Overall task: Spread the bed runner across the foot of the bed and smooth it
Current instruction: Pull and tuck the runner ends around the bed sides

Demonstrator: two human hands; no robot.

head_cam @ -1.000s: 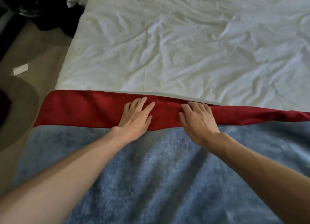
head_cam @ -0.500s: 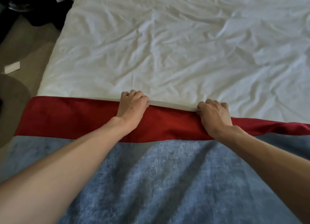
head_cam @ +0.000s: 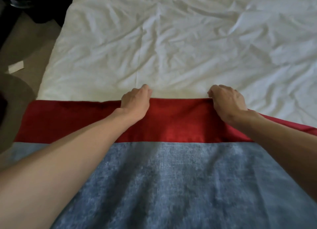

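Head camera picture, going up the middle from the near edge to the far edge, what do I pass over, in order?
blue cloth → red band, its far edge gripped by the left hand and the right hand → white sheet

A bed runner [head_cam: 171, 160] banded in plain red above mottled blue-grey is seen across the lower frame; a plain white sheet [head_cam: 171, 48] is seen above it.

Single head-worn view, looking forward and down, close over the bed [head_cam: 171, 40] foot, wide-angle
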